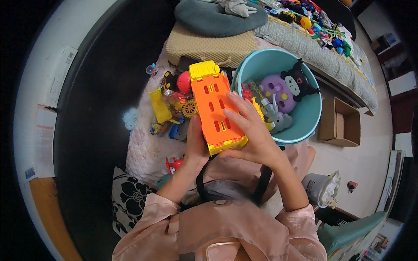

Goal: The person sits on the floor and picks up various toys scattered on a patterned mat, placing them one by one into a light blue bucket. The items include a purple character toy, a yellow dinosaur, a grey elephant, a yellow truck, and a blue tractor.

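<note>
Between both hands is an orange and yellow plastic toy truck (214, 107), its flat orange slotted side facing up and its yellow cab end pointing away from me. My left hand (196, 140) grips its lower left edge. My right hand (253, 130) lies over its right side, fingertips on the orange part. Right of the truck stands a light-blue plastic bucket (310, 120) holding a purple toy (272, 86), a black character toy head (297, 81), a grey elephant toy (281, 120) and smaller toys. A yellow toy part (160, 106) and a yellow toy wheel (189, 108) lie left of the truck.
A red toy (174, 164) lies on the quilted pad (140, 153). Beyond are a beige mesh cushion (209, 42) and a grey neck pillow (202, 19). Many toys cover part of the bed (294, 36). A cardboard box (354, 124) and a lined bin (315, 189) stand on the floor at right.
</note>
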A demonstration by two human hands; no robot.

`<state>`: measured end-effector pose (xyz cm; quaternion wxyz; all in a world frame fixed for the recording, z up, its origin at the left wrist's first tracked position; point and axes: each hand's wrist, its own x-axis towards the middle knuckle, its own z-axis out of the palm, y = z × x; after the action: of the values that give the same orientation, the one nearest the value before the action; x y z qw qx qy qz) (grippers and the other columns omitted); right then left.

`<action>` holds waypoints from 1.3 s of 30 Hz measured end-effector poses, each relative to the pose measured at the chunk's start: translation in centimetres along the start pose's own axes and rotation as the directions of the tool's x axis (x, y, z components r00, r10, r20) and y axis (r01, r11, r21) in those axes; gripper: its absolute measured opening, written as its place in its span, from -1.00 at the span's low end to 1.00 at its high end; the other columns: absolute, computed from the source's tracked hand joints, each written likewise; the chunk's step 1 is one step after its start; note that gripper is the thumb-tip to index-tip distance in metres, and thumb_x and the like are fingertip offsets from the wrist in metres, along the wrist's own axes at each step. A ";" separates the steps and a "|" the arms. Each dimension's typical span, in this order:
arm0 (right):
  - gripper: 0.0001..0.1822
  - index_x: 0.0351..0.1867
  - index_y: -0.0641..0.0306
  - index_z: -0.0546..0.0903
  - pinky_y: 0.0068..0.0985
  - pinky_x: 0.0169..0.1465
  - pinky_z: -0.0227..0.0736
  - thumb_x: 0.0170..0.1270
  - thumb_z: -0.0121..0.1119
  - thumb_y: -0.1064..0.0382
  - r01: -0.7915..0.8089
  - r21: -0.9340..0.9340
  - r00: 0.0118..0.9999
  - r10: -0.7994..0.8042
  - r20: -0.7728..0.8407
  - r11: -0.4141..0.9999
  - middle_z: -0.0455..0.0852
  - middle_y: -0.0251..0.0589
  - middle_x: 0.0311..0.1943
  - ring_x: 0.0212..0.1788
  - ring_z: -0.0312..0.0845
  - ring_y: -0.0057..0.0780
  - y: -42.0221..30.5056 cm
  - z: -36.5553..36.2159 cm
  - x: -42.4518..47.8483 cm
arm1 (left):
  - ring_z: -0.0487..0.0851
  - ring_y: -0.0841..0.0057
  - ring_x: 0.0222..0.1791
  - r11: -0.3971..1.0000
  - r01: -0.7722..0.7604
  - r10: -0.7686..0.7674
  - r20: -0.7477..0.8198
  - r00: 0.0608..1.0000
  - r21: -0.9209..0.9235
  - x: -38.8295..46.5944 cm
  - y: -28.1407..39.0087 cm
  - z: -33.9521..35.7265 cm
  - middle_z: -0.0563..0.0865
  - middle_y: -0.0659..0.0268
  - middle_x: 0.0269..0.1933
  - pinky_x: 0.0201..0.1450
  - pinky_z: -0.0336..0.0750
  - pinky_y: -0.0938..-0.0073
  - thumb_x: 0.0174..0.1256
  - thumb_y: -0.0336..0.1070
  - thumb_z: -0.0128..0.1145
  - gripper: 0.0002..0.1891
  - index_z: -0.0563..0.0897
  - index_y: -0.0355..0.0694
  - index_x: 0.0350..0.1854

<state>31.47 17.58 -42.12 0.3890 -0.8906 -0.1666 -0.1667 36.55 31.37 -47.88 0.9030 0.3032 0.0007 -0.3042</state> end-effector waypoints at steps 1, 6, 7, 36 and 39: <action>-0.12 0.11 0.03 0.25 -0.07 0.20 -0.10 -0.42 0.37 0.09 0.005 -0.008 1.000 -0.005 0.013 1.000 0.06 -0.09 0.21 0.25 -0.06 -0.12 0.0 -0.1 0.0 | 0.46 0.47 -0.02 1.000 0.003 -0.003 -0.027 1.000 0.018 -0.1 0.0 0.2 0.41 0.23 0.03 -0.03 0.41 0.44 0.19 0.13 -0.18 -0.42 0.23 -0.26 0.09; -0.18 0.06 0.03 0.28 -0.10 0.15 0.03 -0.42 0.37 0.15 0.097 -0.045 0.994 -0.099 -0.038 0.994 0.12 -0.09 0.19 0.23 0.00 -0.07 0.6 0.2 -0.2 | 0.47 0.50 -0.04 0.996 -0.036 0.040 -0.051 0.998 0.078 0.1 -0.2 -0.2 0.42 0.24 0.00 -0.04 0.41 0.45 0.20 0.11 -0.18 -0.46 0.24 -0.25 0.05; -0.19 0.04 0.03 0.29 -0.10 0.14 0.05 -0.42 0.37 0.16 0.120 -0.043 0.991 -0.122 -0.063 0.992 0.14 -0.09 0.18 0.22 0.01 -0.05 0.7 0.4 -0.3 | 0.47 0.50 -0.05 0.996 -0.045 0.047 -0.030 0.998 0.080 0.0 -0.1 -0.2 0.42 0.24 -0.01 -0.04 0.41 0.45 0.20 0.10 -0.17 -0.46 0.23 -0.25 0.04; -0.23 0.08 0.36 0.15 -0.53 0.06 0.22 -0.19 0.32 0.31 -0.259 0.826 0.861 0.507 -0.038 0.501 0.41 -0.15 -0.09 -0.04 0.36 -0.48 -0.8 -0.4 -0.4 | 0.30 0.42 0.08 0.714 -0.438 0.341 0.275 0.899 0.546 -0.4 2.8 1.3 0.31 0.17 0.08 0.13 0.16 0.47 0.00 -0.05 0.17 -0.22 0.04 -0.31 0.17; -0.25 0.07 0.36 0.15 -0.54 0.06 0.22 -0.18 0.31 0.30 -0.296 0.845 0.862 0.505 0.036 0.446 0.37 -0.14 -0.05 -0.01 0.32 -0.50 -1.1 -0.4 -0.4 | 0.30 0.46 0.09 0.845 -0.289 0.191 0.251 0.949 0.451 -0.8 3.1 1.5 0.30 0.21 0.11 0.14 0.16 0.49 0.10 0.01 0.03 -0.29 0.06 -0.27 0.18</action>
<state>30.62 17.93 -41.36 0.8045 -0.5888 0.0362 -0.0690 37.36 32.95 -44.83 0.8254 0.4844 -0.2023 -0.2074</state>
